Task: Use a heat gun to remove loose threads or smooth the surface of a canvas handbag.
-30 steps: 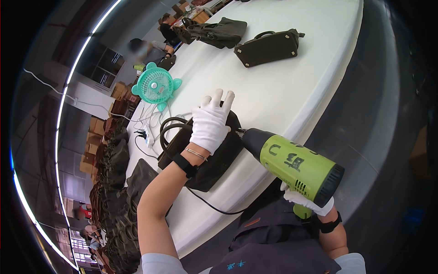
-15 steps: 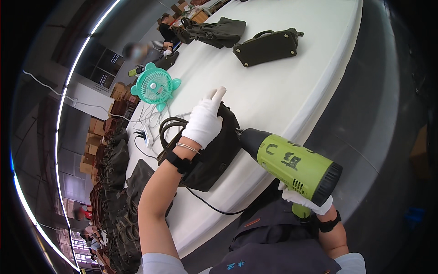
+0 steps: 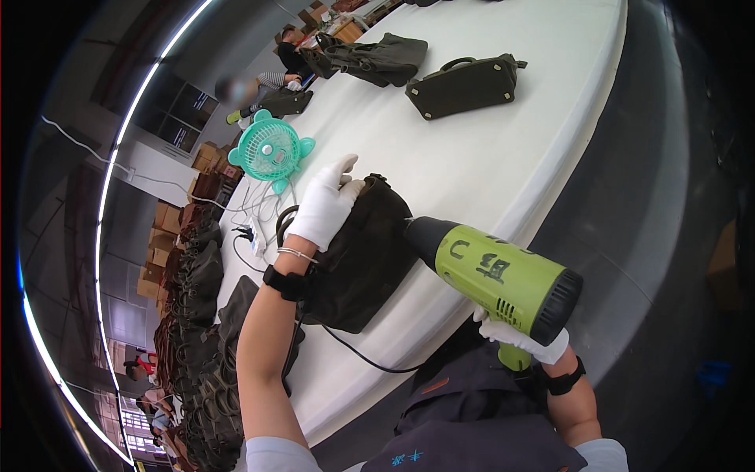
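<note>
A dark olive handbag (image 3: 366,267) lies tilted on the white-covered table in front of me. My left hand (image 3: 324,208), in a white glove, is at its upper edge by the handles; the fingers bend over that edge, some of them hidden. In my right hand (image 3: 523,340), also gloved, is a green heat gun (image 3: 503,279) with a black nozzle and rear cap. Its grip is inside my closed fingers. The nozzle points left at the bag's side, its tip very near the surface. A black cord runs across the table below the bag.
A turquoise fan (image 3: 269,149) stands beyond the bag, near a white power strip (image 3: 255,236) with tangled cables. Further off lie another handbag (image 3: 464,88) and a dark bag (image 3: 377,59). Many bags are piled along the left. A co-worker (image 3: 255,88) sits across the table.
My left hand has drawn back left and its fingers have bent, showing more of the handbag. The bag's face has turned slightly. The heat gun has shifted slightly left, still aimed at it.
</note>
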A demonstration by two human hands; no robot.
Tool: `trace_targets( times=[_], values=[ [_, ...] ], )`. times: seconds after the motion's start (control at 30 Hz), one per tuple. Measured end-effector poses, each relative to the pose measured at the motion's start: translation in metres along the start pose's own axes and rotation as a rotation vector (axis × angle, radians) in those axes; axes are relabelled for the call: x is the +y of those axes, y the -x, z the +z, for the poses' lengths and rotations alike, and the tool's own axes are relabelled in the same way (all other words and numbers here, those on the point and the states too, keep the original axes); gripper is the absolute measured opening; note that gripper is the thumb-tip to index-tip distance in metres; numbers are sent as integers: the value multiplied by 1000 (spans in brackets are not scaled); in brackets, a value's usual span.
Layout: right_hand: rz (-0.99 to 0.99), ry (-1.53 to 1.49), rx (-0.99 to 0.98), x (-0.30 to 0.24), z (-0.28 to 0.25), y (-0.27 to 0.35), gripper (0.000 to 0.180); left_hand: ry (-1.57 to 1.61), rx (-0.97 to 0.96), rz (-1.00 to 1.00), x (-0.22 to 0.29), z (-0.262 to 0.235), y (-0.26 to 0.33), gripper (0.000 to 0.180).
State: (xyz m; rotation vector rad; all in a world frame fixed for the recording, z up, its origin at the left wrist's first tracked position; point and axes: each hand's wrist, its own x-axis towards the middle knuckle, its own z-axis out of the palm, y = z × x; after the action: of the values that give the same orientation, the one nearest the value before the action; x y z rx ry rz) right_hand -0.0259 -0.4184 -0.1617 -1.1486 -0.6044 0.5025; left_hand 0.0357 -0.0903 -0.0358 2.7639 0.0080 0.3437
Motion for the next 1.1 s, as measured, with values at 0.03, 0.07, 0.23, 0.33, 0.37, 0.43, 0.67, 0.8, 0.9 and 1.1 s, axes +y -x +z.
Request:
trace_targets(
  times=[0.03, 0.07, 0.23, 0.33, 0.37, 0.43, 0.67, 0.8, 0.9, 1.1],
  values=[
    [-18, 14, 11, -1, 2, -4, 42, 26, 10, -12, -3, -4, 1, 42],
    [-37, 27, 22, -1, 3, -7, 41, 52, 19, -24, -5, -8, 1, 38],
    [64, -49, 2, 1, -4, -12, 35, -172, 58, 44, -10, -21, 14, 30],
    [85, -94, -24, 4, -6, -11, 35, -242, 56, 27, -5, -23, 23, 30],
    [56, -54, -19, 1, -4, -12, 37, -276, 87, 51, -3, -21, 26, 29],
    [27, -11, -15, -1, -2, -13, 40, -308, 119, 74, -1, -15, 27, 28],
    [-18, -28, -50, -1, -9, -7, 44, -402, 141, 184, 9, -10, 27, 42],
    [79, -115, -1, 5, -10, 0, 46, -770, 48, 192, 55, 8, 28, 70],
    [139, -128, 25, 0, -8, 4, 47, -754, -64, 157, 51, 25, 24, 81],
    [35, -110, 3, 4, -8, 4, 47, -298, 118, 137, 16, 12, 4, 54]
  ],
)
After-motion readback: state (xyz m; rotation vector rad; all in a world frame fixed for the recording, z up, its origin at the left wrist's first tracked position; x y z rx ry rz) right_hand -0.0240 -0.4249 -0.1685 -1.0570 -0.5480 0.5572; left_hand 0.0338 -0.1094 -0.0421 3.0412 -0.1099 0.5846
